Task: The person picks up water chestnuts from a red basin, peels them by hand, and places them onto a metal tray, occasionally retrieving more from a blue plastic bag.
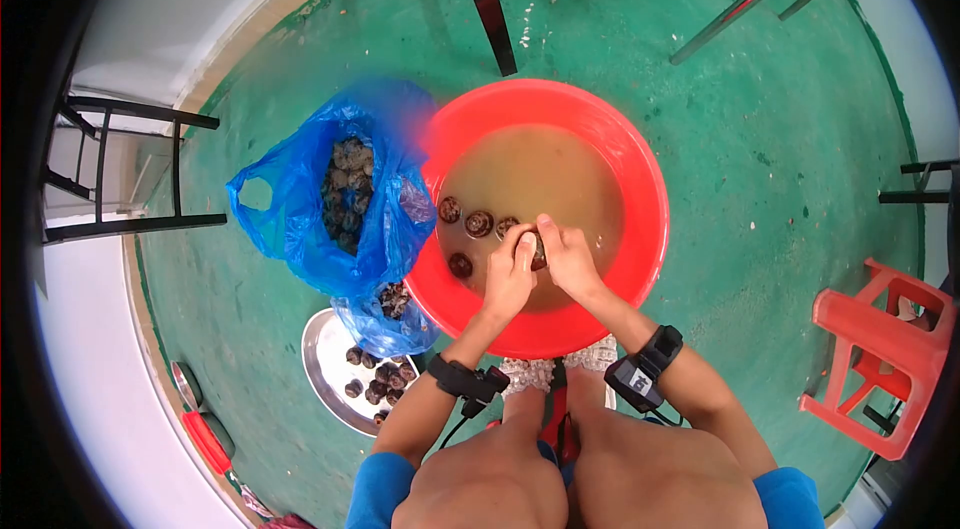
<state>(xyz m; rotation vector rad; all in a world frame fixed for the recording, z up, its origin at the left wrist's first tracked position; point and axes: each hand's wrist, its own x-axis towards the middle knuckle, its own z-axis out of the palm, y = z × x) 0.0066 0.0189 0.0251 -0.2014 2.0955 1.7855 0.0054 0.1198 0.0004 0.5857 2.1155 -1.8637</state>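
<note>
Both my left hand [511,274] and my right hand [568,259] are closed on one dark brown, round-shelled snail [539,253]. They hold it between them over the red basin [648,199], thumbs close together. My fingers hide much of the snail. Murky tan water [540,164] partly fills the basin. Several similar snails lie in the water left of my hands, among them a ringed brown snail [479,223] and a darker snail [460,265]. Another snail [507,227] sits right beside my left fingers.
Left of the basin, an open blue plastic bag [290,219] holds many greyish lumps. Below it are a smaller blue bag [385,337] and a metal tray [325,384] with several brown snails. A red stool [880,359] stands right; a dark table leg [485,4] rises behind.
</note>
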